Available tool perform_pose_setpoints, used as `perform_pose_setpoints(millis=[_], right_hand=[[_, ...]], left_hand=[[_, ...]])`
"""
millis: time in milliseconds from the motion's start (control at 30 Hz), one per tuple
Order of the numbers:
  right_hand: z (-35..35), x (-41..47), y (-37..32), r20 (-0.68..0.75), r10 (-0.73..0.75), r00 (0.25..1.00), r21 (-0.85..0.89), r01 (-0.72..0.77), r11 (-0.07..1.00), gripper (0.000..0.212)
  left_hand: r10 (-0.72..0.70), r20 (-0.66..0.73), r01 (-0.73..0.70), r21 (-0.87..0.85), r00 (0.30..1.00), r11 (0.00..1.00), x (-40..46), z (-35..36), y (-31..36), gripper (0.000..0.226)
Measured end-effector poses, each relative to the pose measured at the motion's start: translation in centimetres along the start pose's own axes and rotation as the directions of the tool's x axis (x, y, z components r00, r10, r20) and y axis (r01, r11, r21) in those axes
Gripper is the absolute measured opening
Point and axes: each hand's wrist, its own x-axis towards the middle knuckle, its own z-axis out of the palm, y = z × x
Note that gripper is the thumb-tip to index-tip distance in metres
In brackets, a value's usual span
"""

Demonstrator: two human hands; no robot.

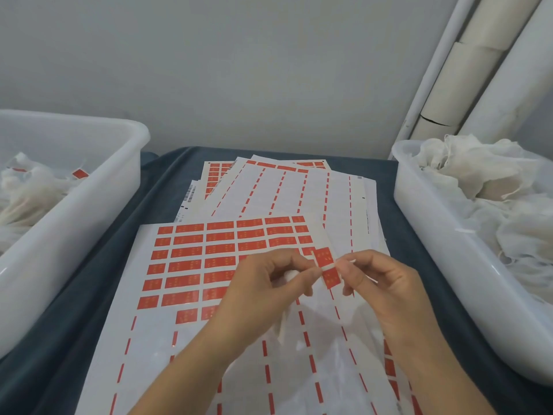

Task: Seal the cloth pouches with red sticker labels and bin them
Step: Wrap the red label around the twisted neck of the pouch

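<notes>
- A red sticker label (327, 266) is pinched between the two hands, the left hand (269, 283) gripping from one side with thumb and forefinger, the right hand (380, 283) from the other with its fingertips closed on the label's edge.
- The label is held upright and folded over something pale at its middle; it is judged to be wrapped round the neck or drawstring of a cloth pouch (287, 322), so that the two sticky halves can be pressed together as a seal.
- The pouch itself is hard to make out: thin, translucent cloth is seen hanging below the left hand, and its outline is lost against the white paper beneath.
- The sticker sheet (191, 265) is laid directly under the hands, presumably so that each label can be peeled within short reach; rows have been stripped from its near part.
- Spent sheets (287, 187) are fanned behind it on the dark blue table cover (74, 310).
- The right bin (443, 235) is heaped with unsealed pouches, and the left bin (89, 205) holds pouches bearing red labels, so work is judged to pass from right to left.
- Both bins are cut off by the frame edges, and print on the labels cannot be read.
</notes>
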Motion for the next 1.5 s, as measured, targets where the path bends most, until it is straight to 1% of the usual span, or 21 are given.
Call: perform_pose_setpoints(millis=[100, 167, 233, 333, 433, 500, 567, 633, 733, 800, 833, 867, 933, 967, 1000, 1033, 1067, 1167, 1267, 1367, 1500], right_hand=[[0.1, 0.0, 0.0, -0.014, 0.009, 1.000, 0.002, -0.009, 1.000, 0.022], [0.1, 0.0, 0.0, -0.024, 0.026, 0.999, 0.017, -0.025, 1.000, 0.021], [0.1, 0.1, 0.1, -0.027, 0.048, 0.998, 0.026, -0.047, 0.999, 0.023], [0.4, 0.1, 0.2, -0.004, 0.081, 0.997, 0.042, -0.081, 0.996, 0.026], [0.4, 0.0, 0.2, 0.001, 0.088, 0.996, 0.069, -0.088, 0.994, 0.025], [0.4, -0.2, 0.0, 0.003, 0.085, 0.996, 0.079, -0.085, 0.993, 0.024], [0.4, -0.3, -0.2, 0.010, 0.068, 0.998, 0.077, -0.069, 0.995, 0.023], [0.4, -0.4, -0.5, 0.007, 0.039, 0.999, 0.060, -0.039, 0.997, 0.022], [0.3, -0.6, -0.5, -0.019, -0.038, 0.999, -0.033, 0.037, 0.999, 0.017], [0.2, -0.7, -0.5, -0.038, -0.096, 0.995, -0.110, 0.092, 0.990, 0.012], [0.1, -0.7, -0.5, -0.049, -0.114, 0.992, -0.123, 0.107, 0.987, 0.011], [0.0, -0.7, -0.6, -0.065, -0.117, 0.991, -0.115, 0.110, 0.987, 0.012], [-0.1, -0.7, -0.7, -0.110, -0.090, 0.990, 0.002, 0.091, 0.996, 0.018], [-0.1, -0.6, -0.8, -0.121, -0.067, 0.990, 0.094, 0.078, 0.993, 0.023], [-0.1, -0.6, -0.8, -0.113, -0.045, 0.993, 0.177, 0.065, 0.982, 0.028], [0.0, -0.6, -0.8, -0.089, -0.033, 0.995, 0.235, 0.054, 0.970, 0.029], [0.2, -0.6, -0.7, -0.056, -0.032, 0.998, 0.266, 0.046, 0.963, 0.027], [1.1, -1.0, -0.6, 0.024, -0.030, 0.999, 0.295, 0.022, 0.955, 0.024], [1.5, -1.0, -0.4, 0.021, -0.019, 1.000, 0.315, 0.012, 0.949, 0.015], [1.4, -1.0, -0.3, 0.013, -0.024, 1.000, 0.341, 0.018, 0.940, 0.014], [1.4, -1.1, -0.4, 0.016, -0.034, 0.999, 0.329, 0.027, 0.944, 0.012]], left_hand=[[0.039, -0.008, -0.038, 0.078, 0.999, 0.996, 0.0, 0.1, 0.1, 0.016], [0.067, -0.064, -0.058, 0.128, 0.996, 0.990, -0.1, 0.3, 0.2, 0.013], [0.122, -0.115, -0.100, 0.184, 0.986, 0.978, -0.2, 0.4, 0.3, 0.022], [0.226, -0.108, -0.195, 0.242, 0.968, 0.950, -0.5, 0.7, 0.4, 0.030], [0.411, -0.072, -0.345, 0.426, 0.909, 0.837, -0.7, 1.0, 0.1, 0.022], [0.496, -0.064, -0.399, 0.508, 0.866, 0.763, -0.7, 1.3, -0.4, 0.028], [0.516, -0.071, -0.410, 0.519, 0.853, 0.750, -0.7, 1.3, -0.7, 0.026], [0.507, -0.086, -0.406, 0.493, 0.857, 0.770, -0.6, 1.2, -0.7, 0.025], [0.508, -0.131, -0.401, 0.462, 0.851, 0.791, -0.5, 1.1, -0.7, 0.029], [0.487, -0.151, -0.387, 0.430, 0.860, 0.816, -0.5, 1.0, -0.6, 0.031], [0.451, -0.160, -0.367, 0.379, 0.878, 0.849, -0.5, 1.0, -0.6, 0.028], [0.382, -0.173, -0.324, 0.291, 0.908, 0.900, -0.6, 1.0, -0.3, 0.024], [0.157, -0.181, -0.159, 0.004, 0.971, 0.987, -0.8, 1.0, 0.3, 0.015], [0.032, -0.163, -0.059, -0.169, 0.986, 0.984, -0.7, 0.9, 0.6, 0.013], [-0.077, -0.126, 0.033, -0.319, 0.989, 0.947, -0.7, 0.8, 0.7, 0.016], [-0.158, -0.096, 0.104, -0.424, 0.983, 0.900, -0.7, 0.8, 0.8, 0.020], [-0.211, -0.080, 0.148, -0.479, 0.974, 0.865, -0.7, 0.7, 0.9, 0.024], [-0.276, -0.060, 0.201, -0.543, 0.959, 0.815, -0.9, 1.0, 1.1, 0.029], [-0.250, -0.027, 0.196, -0.543, 0.968, 0.817, -1.1, 1.2, 1.2, 0.024], [-0.213, -0.008, 0.175, -0.538, 0.977, 0.824, -1.2, 1.2, 1.3, 0.024], [-0.222, -0.016, 0.179, -0.540, 0.975, 0.822, -1.1, 1.2, 1.2, 0.022]])
